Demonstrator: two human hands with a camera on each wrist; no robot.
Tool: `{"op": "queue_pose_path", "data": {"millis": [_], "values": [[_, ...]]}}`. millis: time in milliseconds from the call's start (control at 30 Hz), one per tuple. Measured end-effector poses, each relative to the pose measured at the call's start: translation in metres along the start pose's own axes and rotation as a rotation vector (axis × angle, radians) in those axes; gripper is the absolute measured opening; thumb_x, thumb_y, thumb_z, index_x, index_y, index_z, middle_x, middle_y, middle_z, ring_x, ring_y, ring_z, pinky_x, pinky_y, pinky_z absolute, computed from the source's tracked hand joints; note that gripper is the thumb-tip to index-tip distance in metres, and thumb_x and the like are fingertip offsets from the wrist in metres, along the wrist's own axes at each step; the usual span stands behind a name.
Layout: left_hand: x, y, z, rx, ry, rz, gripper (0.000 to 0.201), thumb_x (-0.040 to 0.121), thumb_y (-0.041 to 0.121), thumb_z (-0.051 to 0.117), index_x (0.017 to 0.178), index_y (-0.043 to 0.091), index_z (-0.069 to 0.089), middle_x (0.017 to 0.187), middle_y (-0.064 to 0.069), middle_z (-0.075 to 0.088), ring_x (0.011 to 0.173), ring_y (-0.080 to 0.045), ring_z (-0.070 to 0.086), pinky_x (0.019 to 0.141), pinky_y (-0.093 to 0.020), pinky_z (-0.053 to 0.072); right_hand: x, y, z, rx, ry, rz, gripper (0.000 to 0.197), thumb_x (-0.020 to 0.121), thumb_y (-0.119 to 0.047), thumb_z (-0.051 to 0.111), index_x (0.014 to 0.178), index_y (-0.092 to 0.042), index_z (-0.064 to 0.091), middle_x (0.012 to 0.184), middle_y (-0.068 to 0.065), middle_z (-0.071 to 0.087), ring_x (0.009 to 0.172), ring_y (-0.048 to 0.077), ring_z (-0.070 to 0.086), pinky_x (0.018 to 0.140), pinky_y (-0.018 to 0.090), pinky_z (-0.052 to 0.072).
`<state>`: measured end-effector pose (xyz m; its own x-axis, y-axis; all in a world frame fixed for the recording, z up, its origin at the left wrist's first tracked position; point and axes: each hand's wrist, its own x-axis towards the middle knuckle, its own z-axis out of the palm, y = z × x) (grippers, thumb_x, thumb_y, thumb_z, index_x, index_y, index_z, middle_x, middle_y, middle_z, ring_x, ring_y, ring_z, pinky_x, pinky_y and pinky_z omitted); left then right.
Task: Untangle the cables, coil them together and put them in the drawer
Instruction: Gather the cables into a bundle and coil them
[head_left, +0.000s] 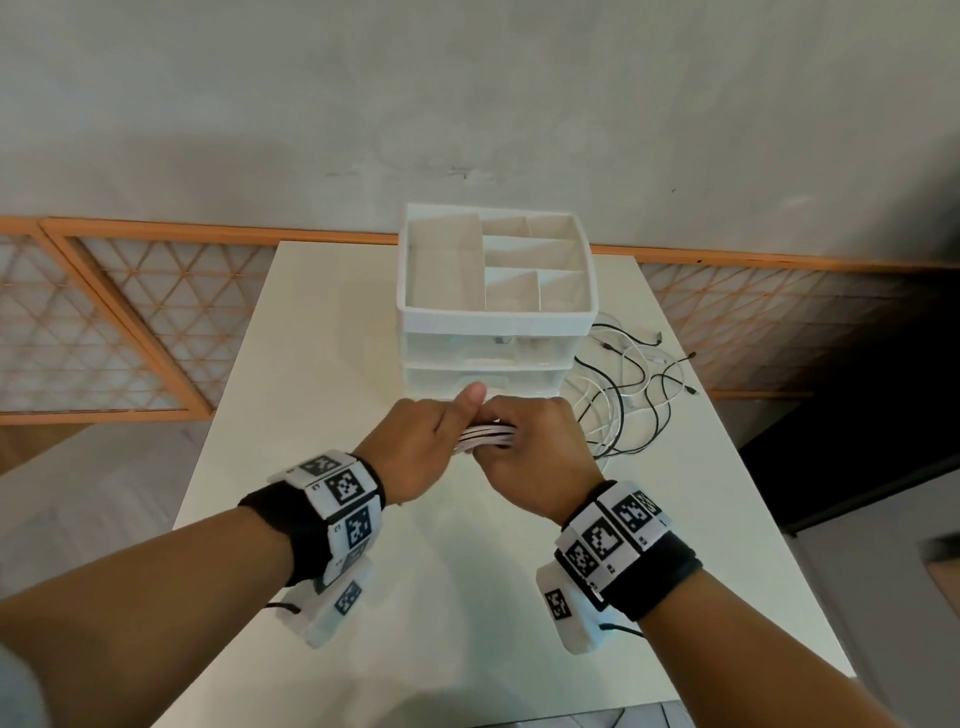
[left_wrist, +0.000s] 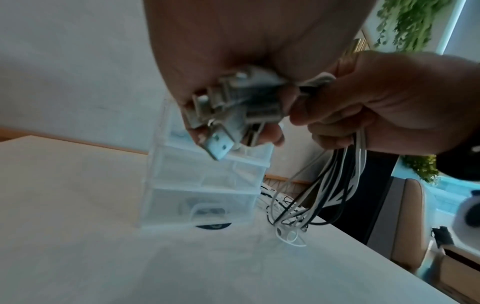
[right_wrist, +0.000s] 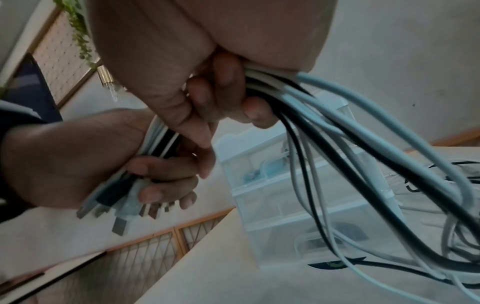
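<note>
the cables (head_left: 485, 435) were thin, round and smooth-jacketed, some white and some black, gathered side by side into a flat bundle. their ends carried flat rectangular metal usb plugs (left_wrist: 228, 115), dull silver, a few with small square holes in the shell. the drawer unit (head_left: 493, 332) was a boxy stack of frosted, translucent plastic with a white rim, standing on a matte white table (head_left: 363, 597). its top was an open tray split by thin walls into several compartments, all of them showing bare floor. beneath it sat shut drawers; dark and pale shapes showed blurred through their fronts, too vague to name. the lowest drawer front had a rounded moulded handle (left_wrist: 207, 209).

the left hand (head_left: 421, 447) was clenched round the plug end of the bundle, fingers curled under and thumb laid along the top, with the plugs fanning out past the fingertips. the right hand (head_left: 535, 457) touched it, fingers wrapped round the same bundle just beside the left grip. both hands hovered above the table, just in front of the drawer unit. from the right fist the cables fell in loose strands to the tabletop, where the rest of their length lay in a slack, overlapping sprawl (head_left: 634, 384) to the right of the drawer unit, small connectors at the far tips.
</note>
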<state>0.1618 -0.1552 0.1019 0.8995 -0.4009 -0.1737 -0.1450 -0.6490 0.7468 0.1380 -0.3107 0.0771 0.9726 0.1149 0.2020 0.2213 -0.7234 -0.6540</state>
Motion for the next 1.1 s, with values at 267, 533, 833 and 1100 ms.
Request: {"op": "queue_pose_path", "data": {"millis": [267,533,833,1100], "values": [[0.006,0.009,0.002,-0.008,-0.062,0.126,0.066,0.089,0.073,0.018,0.103,0.024,0.060,0.077,0.001,0.069,0.068,-0.013,0.066,0.065,-0.029,0.053,0.000,-0.003,-0.003,0.046,-0.041,0.037,0.017,0.076,-0.016,0.060,0.093,-0.018,0.055,0.070,-0.009,0.065,0.065,0.017,0.063,0.058,0.036,0.054],[0.007,0.012,-0.011,0.032,0.109,-0.049,0.066,0.098,0.060,0.034,0.070,0.011,0.067,0.044,0.011,0.056,0.050,-0.013,0.052,0.054,-0.029,0.037,-0.004,0.029,-0.027,0.492,-0.186,0.175,0.019,0.080,0.001,0.075,0.083,-0.008,0.059,0.071,0.005,0.066,0.061,0.023,0.059,0.054,0.026,0.048],[0.011,0.004,-0.018,-0.211,-0.123,-0.295,0.047,0.097,0.050,0.050,0.075,0.009,0.060,0.050,0.002,0.035,0.042,-0.016,0.026,0.042,-0.021,0.024,0.010,0.060,-0.069,-0.021,0.366,0.028,0.020,0.072,-0.002,0.081,0.079,-0.017,0.069,0.076,-0.004,0.066,0.068,0.009,0.062,0.062,0.017,0.045],[0.028,0.028,-0.054,-0.539,0.258,-0.103,0.039,0.097,0.039,0.055,0.070,0.014,0.045,0.048,0.005,0.026,0.044,-0.016,0.018,0.049,-0.028,0.020,-0.032,0.092,-0.019,-0.143,-0.377,0.228,0.051,0.078,-0.044,0.076,0.127,-0.035,0.063,0.114,-0.017,0.070,0.112,0.009,0.064,0.107,0.041,0.046]]}}
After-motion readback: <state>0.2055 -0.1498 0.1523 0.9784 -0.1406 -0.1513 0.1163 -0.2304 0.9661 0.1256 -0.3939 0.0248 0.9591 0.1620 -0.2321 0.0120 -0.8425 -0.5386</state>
